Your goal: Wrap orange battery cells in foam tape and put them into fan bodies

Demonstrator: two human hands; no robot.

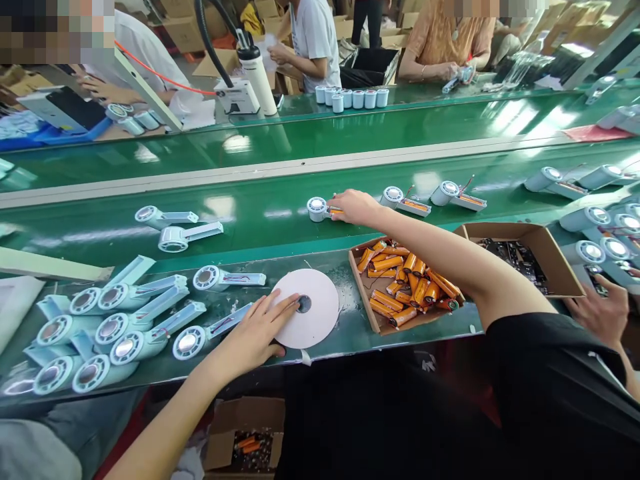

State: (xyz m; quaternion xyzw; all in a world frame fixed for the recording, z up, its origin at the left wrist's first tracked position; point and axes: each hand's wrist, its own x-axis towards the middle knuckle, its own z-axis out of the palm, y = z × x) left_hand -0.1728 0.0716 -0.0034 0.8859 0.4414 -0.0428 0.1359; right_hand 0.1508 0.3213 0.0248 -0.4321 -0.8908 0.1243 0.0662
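Observation:
My right hand [355, 208] reaches across to the green conveyor belt. Its fingers close over the handle of a light-blue handheld fan [317, 209], where part of an orange battery shows. Flat on a white roll of tape [317, 317] lies my left hand [260, 330], its fingers stretched out near the roll's core. Just left of it rests another fan [190, 342] with an open handle and thin wires. Under my right forearm, a cardboard box [376, 323] holds several orange battery cells [385, 264] with wires.
Several fan bodies [115, 330] cluster at the bench's left. More fans with batteries [450, 193] sit on the belt. A box of dark small parts [560, 267] stands right, beside a co-worker's hand [603, 303]. Other people work across the belt. An open carton [220, 427] is below the bench.

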